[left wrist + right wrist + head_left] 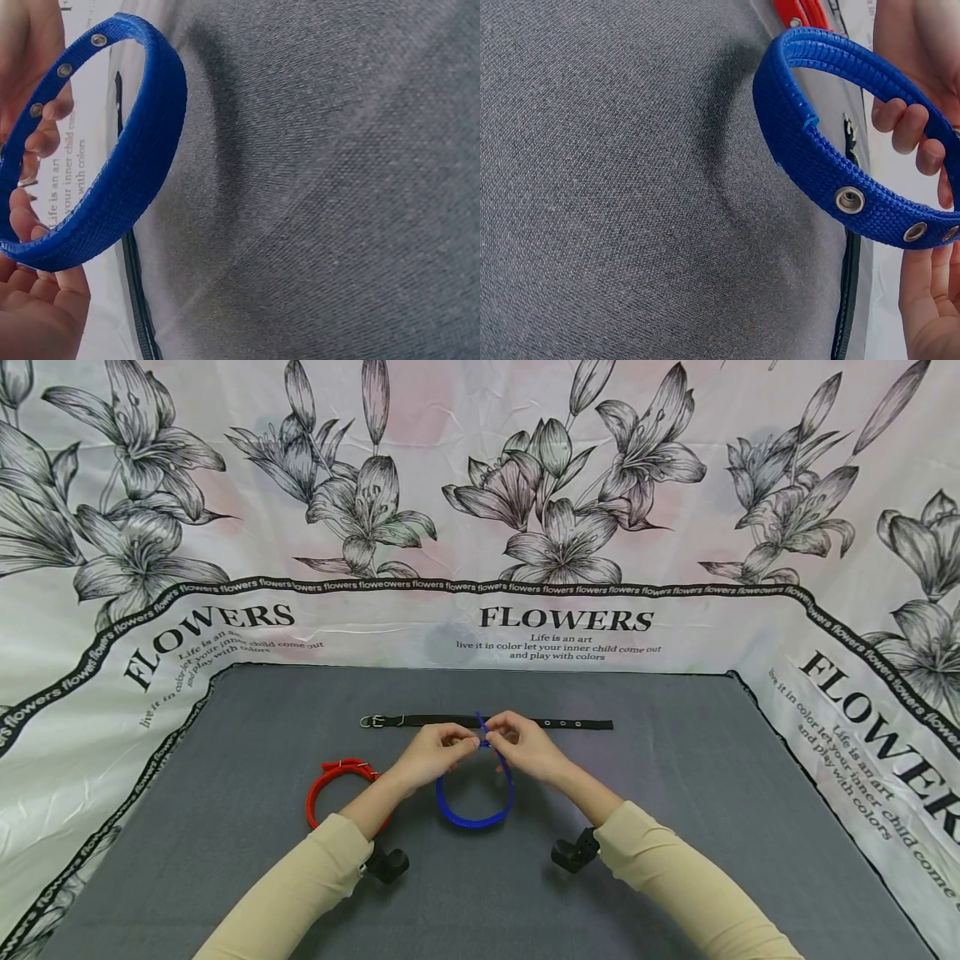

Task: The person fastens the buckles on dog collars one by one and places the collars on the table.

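Note:
A blue collar with metal eyelets is bent into a loop, raised off the grey cloth. My left hand pinches it at the far side of the loop, where the ends meet. Close beside it, my right hand grips the other part there, its fingertips nearly touching the left ones. A short blue end sticks up between the two hands. The fingers mostly hide the join. In the right wrist view, the collar's eyelets face the camera, and curled fingers of the left hand hold the band.
A red collar, buckled into a ring, lies left, partly under the left forearm. Behind the hands a black collar lies stretched out, its buckle at the left. Grey cloth covers the table; a flower-printed sheet stands behind.

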A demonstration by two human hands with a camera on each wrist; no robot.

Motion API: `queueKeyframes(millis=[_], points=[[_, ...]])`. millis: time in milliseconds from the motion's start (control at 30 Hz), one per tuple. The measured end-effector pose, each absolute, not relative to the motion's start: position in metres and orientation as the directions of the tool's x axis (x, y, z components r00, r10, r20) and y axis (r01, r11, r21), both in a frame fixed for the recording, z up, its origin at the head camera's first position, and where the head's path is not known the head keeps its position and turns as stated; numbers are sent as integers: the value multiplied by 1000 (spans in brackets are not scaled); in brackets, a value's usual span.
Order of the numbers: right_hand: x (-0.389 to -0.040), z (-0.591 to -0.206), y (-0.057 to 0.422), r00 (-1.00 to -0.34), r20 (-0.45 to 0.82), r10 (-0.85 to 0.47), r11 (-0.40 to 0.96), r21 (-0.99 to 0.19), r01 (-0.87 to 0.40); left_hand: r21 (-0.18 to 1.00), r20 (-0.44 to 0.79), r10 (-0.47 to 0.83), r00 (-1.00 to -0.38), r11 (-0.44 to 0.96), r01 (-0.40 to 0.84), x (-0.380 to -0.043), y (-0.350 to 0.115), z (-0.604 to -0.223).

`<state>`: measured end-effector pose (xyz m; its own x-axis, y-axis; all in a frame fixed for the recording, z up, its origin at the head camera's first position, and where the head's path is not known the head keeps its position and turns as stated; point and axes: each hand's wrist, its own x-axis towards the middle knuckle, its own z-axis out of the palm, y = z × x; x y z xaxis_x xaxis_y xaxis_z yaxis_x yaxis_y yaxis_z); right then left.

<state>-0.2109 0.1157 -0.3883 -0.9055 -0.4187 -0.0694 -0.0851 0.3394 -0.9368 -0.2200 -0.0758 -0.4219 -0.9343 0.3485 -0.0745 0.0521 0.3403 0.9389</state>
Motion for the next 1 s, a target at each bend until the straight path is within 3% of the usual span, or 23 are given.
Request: queueKeyframes(millis=[267, 1000], points=[[-228, -416, 120, -908, -63, -415, 328, -941, -85, 940, -43, 296, -954, 336, 62, -220, -75, -423], [-230, -410, 117, -896, -154, -417, 395, -918, -26, 903, 61, 233, -970, 400, 153, -216, -69, -425]])
